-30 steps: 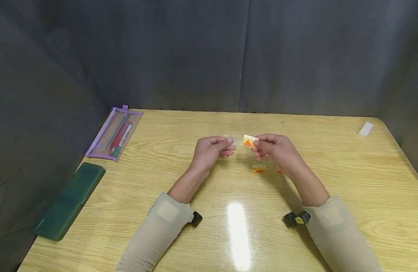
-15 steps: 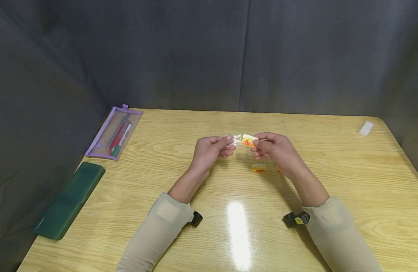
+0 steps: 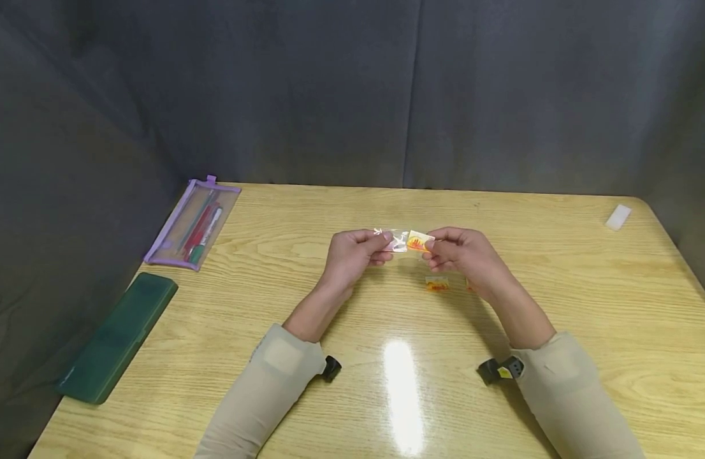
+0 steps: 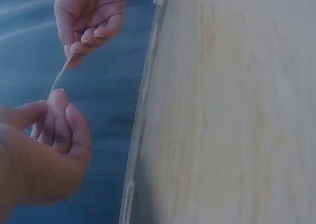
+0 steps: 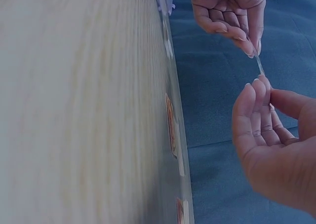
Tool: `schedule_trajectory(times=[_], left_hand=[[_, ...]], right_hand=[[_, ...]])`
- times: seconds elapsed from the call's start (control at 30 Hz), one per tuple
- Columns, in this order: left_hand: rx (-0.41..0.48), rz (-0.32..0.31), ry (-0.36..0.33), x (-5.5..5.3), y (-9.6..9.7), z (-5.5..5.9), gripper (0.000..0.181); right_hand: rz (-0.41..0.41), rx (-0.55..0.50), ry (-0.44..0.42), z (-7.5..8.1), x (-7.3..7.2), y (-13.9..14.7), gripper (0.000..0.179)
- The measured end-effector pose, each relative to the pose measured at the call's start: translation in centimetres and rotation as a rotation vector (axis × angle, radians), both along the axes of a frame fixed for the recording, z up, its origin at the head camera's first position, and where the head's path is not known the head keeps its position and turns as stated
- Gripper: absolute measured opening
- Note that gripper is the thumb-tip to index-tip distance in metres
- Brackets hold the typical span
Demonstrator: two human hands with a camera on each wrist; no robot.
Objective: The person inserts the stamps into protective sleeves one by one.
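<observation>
Above the middle of the table, my left hand (image 3: 358,255) pinches a piece of clear, shiny plastic film (image 3: 399,241) between thumb and fingers. My right hand (image 3: 467,255) pinches a small white, yellow and orange printed card (image 3: 418,241) by its right side. Film and card meet edge to edge between the hands; whether they are joined I cannot tell. From the left wrist, the held strip (image 4: 60,76) appears edge-on, clear of the table. Below the right hand lies a similar printed card (image 3: 437,284). Another printed piece (image 3: 470,286) beside it is mostly hidden by that hand.
A purple-edged mesh pouch (image 3: 157,252) with several pens lies at the back left. Nearer on that side is a dark green case (image 3: 120,338). A small white block (image 3: 617,217) sits at the back right. Dark curtains (image 3: 329,95) stand behind the table (image 3: 261,382).
The film has tilted and now catches the light more plainly. The printed card shifts very slightly. Both hands keep their pinch in nearly the same place.
</observation>
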State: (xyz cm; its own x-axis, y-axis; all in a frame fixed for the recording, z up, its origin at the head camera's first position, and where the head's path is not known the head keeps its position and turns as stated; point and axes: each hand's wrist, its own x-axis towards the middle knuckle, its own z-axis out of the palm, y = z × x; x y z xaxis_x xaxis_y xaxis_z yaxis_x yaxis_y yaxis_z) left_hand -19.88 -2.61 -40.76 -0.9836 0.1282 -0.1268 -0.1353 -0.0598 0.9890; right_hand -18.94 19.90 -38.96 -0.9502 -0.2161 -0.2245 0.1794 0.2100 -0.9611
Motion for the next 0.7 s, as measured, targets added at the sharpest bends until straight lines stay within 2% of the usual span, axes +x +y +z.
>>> schedule_trajectory(times=[0.27,0.7], left_hand=[[-0.018,-0.010,0.011,0.09,0.05,0.03,0.018],[0.009,0.011,0.042,0.14,0.07,-0.12,0.027]], right_hand=[[0.006,0.012,-0.001,-0.20,-0.01,-0.10,0.032],[0.033,0.012,0.006,-0.23,0.09,-0.19,0.035]])
